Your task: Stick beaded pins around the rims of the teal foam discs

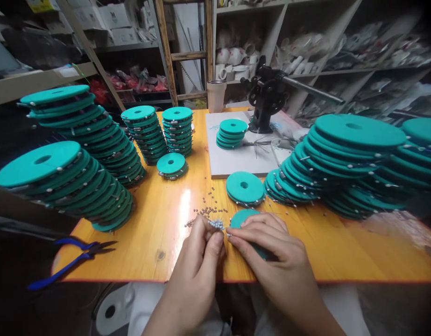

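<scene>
Near the table's front edge, my left hand (pixel 200 261) pinches a bunch of pins with pale round heads (pixel 215 224). My right hand (pixel 276 245) is closed just to its right, thumb and forefinger pressed together at the bunch; a tiny pale tip shows there, too small to name. Under and behind the right hand lies a green spool (pixel 242 217), partly covered by the fingers. Another green spool (pixel 244 186) sits just beyond it. Small brown beads (pixel 210 211) are scattered on the wood behind my left hand.
Tall leaning stacks of green spools stand at the left (pixel 70 186) and right (pixel 323 158). Blue-handled pliers (pixel 84 254) lie at the front left edge. A grey board (pixel 232 161) bears a small spool stack (pixel 232 133) and a black lever press (pixel 266 100). Behind are a cup (pixel 216 95) and shelves.
</scene>
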`<state>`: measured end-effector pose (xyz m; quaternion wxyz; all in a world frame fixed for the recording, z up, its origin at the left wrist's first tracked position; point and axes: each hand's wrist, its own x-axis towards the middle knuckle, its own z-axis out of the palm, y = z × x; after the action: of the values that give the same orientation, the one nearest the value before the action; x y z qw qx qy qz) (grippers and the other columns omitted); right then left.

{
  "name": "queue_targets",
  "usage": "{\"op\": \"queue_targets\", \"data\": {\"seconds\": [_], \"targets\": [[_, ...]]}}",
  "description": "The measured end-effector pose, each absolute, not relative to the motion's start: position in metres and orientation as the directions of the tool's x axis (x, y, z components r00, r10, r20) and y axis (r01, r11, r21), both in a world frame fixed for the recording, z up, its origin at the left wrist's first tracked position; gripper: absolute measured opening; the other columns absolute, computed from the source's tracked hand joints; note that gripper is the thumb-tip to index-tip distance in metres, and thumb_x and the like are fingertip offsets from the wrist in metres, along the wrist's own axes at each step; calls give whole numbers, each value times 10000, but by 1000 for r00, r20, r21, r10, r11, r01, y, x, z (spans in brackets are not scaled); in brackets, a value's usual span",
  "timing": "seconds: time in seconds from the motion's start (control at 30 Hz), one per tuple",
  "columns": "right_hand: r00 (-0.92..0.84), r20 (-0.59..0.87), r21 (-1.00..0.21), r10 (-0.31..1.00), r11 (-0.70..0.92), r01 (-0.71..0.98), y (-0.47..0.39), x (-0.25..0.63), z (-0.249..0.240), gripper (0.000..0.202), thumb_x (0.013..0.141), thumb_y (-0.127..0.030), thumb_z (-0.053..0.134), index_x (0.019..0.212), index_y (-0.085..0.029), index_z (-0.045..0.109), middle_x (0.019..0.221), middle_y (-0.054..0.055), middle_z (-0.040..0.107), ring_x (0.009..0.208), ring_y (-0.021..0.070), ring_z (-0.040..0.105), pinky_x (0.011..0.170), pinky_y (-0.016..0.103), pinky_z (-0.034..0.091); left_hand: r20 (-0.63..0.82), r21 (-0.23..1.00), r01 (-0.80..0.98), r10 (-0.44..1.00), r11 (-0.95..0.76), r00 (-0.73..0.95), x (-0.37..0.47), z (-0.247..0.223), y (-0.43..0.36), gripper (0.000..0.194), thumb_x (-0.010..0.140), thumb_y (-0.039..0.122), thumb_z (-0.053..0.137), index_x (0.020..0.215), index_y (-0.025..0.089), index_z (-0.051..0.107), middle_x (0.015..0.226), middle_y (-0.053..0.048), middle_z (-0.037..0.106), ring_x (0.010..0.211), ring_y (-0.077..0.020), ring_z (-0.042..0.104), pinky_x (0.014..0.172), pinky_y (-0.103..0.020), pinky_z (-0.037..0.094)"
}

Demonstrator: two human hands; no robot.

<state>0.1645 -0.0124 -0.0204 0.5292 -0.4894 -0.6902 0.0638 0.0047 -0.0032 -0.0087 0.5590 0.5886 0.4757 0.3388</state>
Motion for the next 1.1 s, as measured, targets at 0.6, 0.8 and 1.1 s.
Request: {"op": "queue_targets", "data": {"seconds": [0.6, 0.8, 1.1], "targets": [[37, 672, -602, 739, 517, 609, -15, 166, -16, 87, 878, -145, 690, 910, -204, 744, 771, 9, 708, 831, 156, 605, 777, 325, 493, -88, 965, 261, 931, -8, 353, 8, -3, -1, 299, 1025, 473, 343, 872, 228, 420, 843, 29, 502, 788, -118, 452, 745, -265, 354], [48, 638, -647, 768, 502, 574, -14, 168, -17, 64, 873, -159, 702, 877, -213, 736, 798, 15, 692, 852, 161, 606, 753, 316, 499, -96, 942, 333, 909, -50, 406, 8, 1, 1, 271, 1030, 441, 328, 900, 227, 431, 855, 21, 524, 808, -126, 485, 743, -266, 347], [-62, 616, -522, 785, 466, 714, -28, 162, -13, 144, 930, -137, 561, 797, -179, 597, 848, 40, 573, 893, 177, 521, 817, 336, 374, 36, 976, 215, 998, -47, 56, 15, -12, -8, 237, 1005, 379, 417, 829, 221, 431, 706, 34, 470, 628, -114, 441, 605, -252, 317]]}}
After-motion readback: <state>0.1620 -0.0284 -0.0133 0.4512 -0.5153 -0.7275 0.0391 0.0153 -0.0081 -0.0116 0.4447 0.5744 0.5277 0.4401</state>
